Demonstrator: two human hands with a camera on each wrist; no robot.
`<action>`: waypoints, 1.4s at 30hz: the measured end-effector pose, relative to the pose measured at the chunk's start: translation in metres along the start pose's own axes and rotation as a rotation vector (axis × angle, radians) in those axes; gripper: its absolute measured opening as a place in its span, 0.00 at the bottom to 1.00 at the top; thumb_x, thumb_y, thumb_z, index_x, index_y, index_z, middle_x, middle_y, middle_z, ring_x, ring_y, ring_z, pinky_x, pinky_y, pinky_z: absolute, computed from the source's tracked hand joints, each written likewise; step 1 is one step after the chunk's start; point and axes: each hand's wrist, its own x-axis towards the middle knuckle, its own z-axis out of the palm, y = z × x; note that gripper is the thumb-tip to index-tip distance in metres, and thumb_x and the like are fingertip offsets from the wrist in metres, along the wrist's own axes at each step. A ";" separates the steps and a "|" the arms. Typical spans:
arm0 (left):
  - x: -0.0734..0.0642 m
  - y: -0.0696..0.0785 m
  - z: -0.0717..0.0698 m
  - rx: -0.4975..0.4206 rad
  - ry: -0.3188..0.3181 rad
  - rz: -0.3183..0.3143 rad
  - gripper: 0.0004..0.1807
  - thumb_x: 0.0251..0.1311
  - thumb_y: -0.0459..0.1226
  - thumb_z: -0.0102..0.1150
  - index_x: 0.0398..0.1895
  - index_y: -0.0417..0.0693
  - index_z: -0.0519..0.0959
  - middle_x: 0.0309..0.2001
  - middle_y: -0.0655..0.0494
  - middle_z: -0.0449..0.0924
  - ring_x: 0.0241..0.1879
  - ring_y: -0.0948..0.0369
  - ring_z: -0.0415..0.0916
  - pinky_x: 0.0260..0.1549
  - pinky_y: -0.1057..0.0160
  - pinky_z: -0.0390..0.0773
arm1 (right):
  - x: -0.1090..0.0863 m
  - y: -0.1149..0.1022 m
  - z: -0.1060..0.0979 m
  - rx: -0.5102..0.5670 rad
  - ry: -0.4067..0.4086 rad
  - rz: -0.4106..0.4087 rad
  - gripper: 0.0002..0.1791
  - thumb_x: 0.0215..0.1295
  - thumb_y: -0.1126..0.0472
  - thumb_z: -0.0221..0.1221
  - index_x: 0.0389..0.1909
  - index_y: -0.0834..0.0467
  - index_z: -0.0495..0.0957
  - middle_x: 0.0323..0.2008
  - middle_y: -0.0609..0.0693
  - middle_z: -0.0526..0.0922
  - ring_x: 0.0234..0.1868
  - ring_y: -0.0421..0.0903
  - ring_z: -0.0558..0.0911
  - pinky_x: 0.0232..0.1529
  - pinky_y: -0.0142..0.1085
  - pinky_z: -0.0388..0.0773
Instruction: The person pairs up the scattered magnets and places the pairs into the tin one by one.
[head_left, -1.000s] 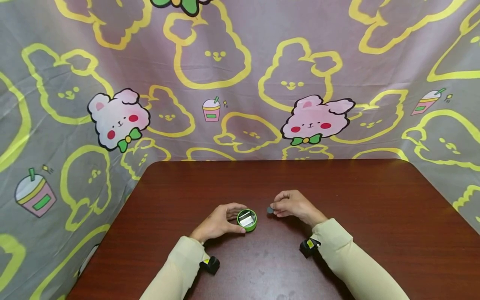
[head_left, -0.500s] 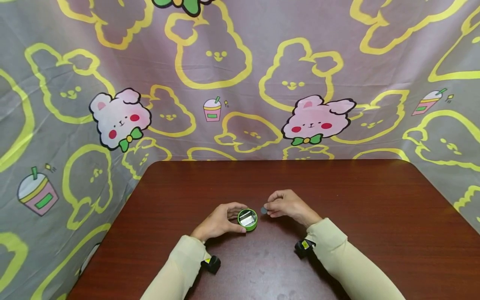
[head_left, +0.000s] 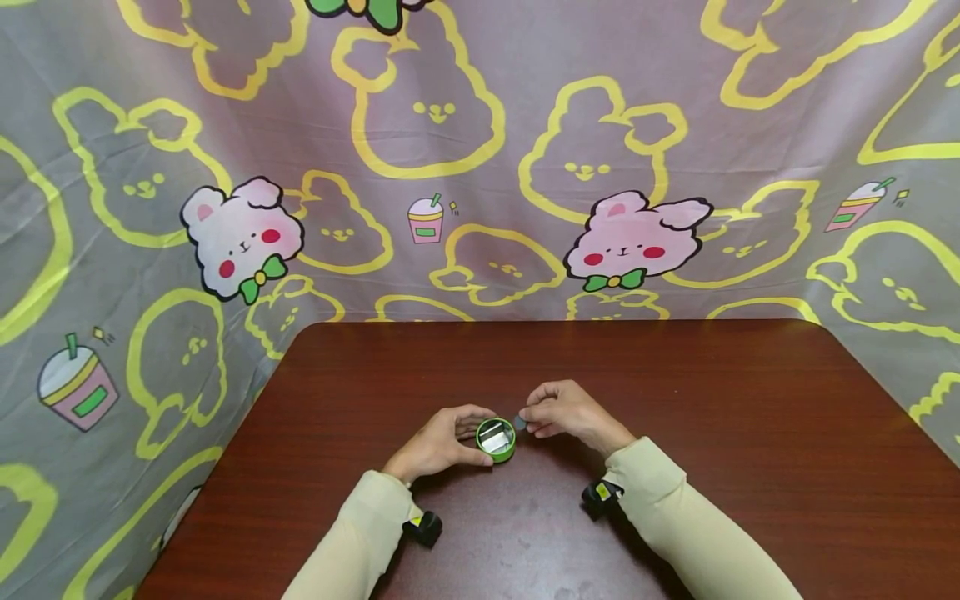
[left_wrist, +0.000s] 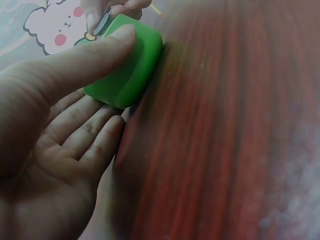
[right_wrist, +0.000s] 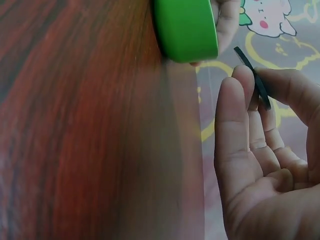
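Note:
My left hand point(head_left: 435, 443) holds a small round green case point(head_left: 496, 455) on the table, thumb on the near side and fingers on the far side. Its open-looking top shows a shiny, silvery inside; what kind of case it is I cannot tell. In the left wrist view the thumb presses the smooth green side point(left_wrist: 142, 55). Just right of the case, my right hand point(head_left: 573, 415) pinches a thin dark grey disc point(head_left: 521, 422) between thumb and fingertips. The right wrist view shows this disc point(right_wrist: 245, 60) edge-on, tilted, with a small gap to the green case point(right_wrist: 187, 30).
A dark red-brown wooden table point(head_left: 675, 367) lies under both hands. Behind it and along the sides hangs a cloth point(head_left: 480, 108) printed with rabbits and cups. Each wrist wears a small black camera point(head_left: 427, 528).
My right hand has moved left with the disc, bringing it close to the green case. The left hand and the case stay where they were.

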 end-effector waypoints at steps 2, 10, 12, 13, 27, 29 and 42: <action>0.000 0.000 0.000 -0.001 0.002 0.001 0.33 0.49 0.26 0.75 0.60 0.32 0.74 0.54 0.42 0.81 0.57 0.50 0.78 0.55 0.60 0.77 | 0.001 0.000 0.002 -0.024 0.008 0.010 0.06 0.60 0.70 0.65 0.34 0.67 0.78 0.26 0.52 0.83 0.27 0.44 0.83 0.32 0.39 0.84; -0.001 0.002 0.001 -0.006 0.007 -0.020 0.33 0.49 0.26 0.76 0.61 0.34 0.74 0.54 0.44 0.81 0.57 0.51 0.77 0.54 0.62 0.77 | 0.002 -0.001 0.010 -0.111 0.037 0.020 0.09 0.57 0.66 0.68 0.35 0.65 0.79 0.24 0.49 0.79 0.25 0.43 0.78 0.29 0.38 0.83; -0.002 0.002 0.001 -0.011 0.006 -0.023 0.33 0.49 0.26 0.75 0.61 0.34 0.74 0.55 0.45 0.81 0.57 0.52 0.77 0.54 0.62 0.77 | 0.002 0.000 0.011 -0.124 0.041 0.017 0.09 0.57 0.66 0.68 0.35 0.65 0.79 0.25 0.48 0.79 0.24 0.43 0.77 0.28 0.37 0.82; -0.002 0.002 0.001 -0.013 0.006 -0.021 0.33 0.49 0.26 0.75 0.61 0.34 0.74 0.55 0.45 0.81 0.57 0.52 0.77 0.54 0.62 0.77 | 0.002 0.000 0.013 -0.126 0.042 0.018 0.09 0.57 0.65 0.68 0.35 0.65 0.80 0.25 0.48 0.79 0.24 0.43 0.76 0.27 0.36 0.82; -0.002 0.003 0.002 -0.016 -0.007 -0.012 0.32 0.51 0.26 0.74 0.61 0.34 0.74 0.55 0.44 0.81 0.58 0.52 0.77 0.55 0.61 0.77 | 0.005 0.002 0.023 -0.114 0.027 0.001 0.09 0.55 0.66 0.68 0.35 0.65 0.80 0.25 0.48 0.82 0.21 0.41 0.78 0.23 0.33 0.79; -0.002 0.003 0.002 -0.015 -0.008 -0.016 0.32 0.51 0.27 0.75 0.61 0.34 0.74 0.55 0.44 0.81 0.58 0.52 0.77 0.55 0.60 0.77 | 0.005 0.002 0.024 -0.104 0.023 0.000 0.09 0.56 0.67 0.68 0.35 0.65 0.80 0.25 0.48 0.82 0.21 0.41 0.78 0.23 0.33 0.80; -0.001 0.004 0.004 -0.018 -0.006 -0.015 0.33 0.51 0.27 0.74 0.62 0.34 0.73 0.56 0.43 0.80 0.58 0.50 0.77 0.57 0.58 0.76 | 0.003 0.003 0.026 -0.163 0.040 -0.065 0.14 0.67 0.57 0.65 0.40 0.65 0.84 0.20 0.50 0.76 0.20 0.41 0.75 0.29 0.37 0.82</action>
